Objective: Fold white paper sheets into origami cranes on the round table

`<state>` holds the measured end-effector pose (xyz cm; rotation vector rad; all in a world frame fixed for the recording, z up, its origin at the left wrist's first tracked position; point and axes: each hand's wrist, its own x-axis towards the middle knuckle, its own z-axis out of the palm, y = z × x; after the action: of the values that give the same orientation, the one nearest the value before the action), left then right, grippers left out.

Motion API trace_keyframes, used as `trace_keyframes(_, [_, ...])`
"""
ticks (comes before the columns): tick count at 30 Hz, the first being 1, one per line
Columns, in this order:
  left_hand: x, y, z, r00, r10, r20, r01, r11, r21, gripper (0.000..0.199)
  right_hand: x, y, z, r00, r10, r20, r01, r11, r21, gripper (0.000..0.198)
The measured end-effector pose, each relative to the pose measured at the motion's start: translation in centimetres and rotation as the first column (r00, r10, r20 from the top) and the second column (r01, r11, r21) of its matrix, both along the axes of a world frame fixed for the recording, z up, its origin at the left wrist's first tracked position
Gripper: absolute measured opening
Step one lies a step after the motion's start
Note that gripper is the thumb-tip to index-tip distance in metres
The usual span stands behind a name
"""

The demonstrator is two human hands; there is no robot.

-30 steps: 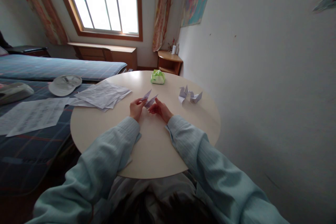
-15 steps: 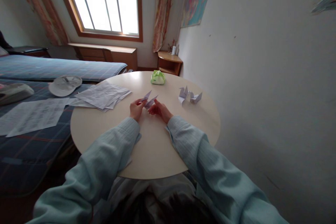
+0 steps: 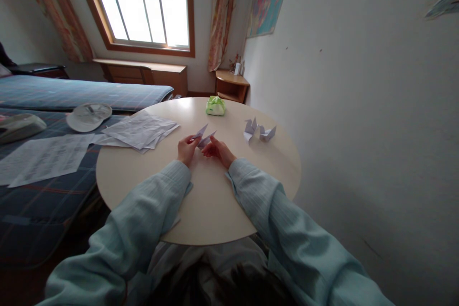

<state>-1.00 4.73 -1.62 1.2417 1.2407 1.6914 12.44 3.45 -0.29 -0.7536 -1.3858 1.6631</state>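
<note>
Over the middle of the round table (image 3: 215,201), a folded pale-lilac paper crane (image 3: 203,141) is held between my two hands, its pointed parts sticking up. My left hand (image 3: 186,150) is closed on its left side, pinching the paper between thumb and fingers. My right hand (image 3: 222,152) has its thumb and curled fingers at the crane's right side; the fingertips partly hide the paper there. To the right on the table stand two more folded paper cranes, a left one (image 3: 250,130) and a right one (image 3: 267,134), close together.
A green tissue pack (image 3: 215,105) lies toward the table's far edge. Loose paper sheets (image 3: 141,129) are stacked at the left edge. Beyond them are a bed (image 3: 71,184) with a white cap (image 3: 89,117) and a printed sheet (image 3: 53,158). A wall (image 3: 358,119) rises at right.
</note>
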Motion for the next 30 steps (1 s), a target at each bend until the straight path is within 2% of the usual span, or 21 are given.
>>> trace_keyframes(30, [-0.02, -0.38, 0.38, 0.999, -0.007, -0.043, 0.006, 1.0, -0.014, 0.031, -0.04, -0.22, 0.31, 1.0, -0.011, 0.0, 0.011, 1.0, 0.011, 0.054])
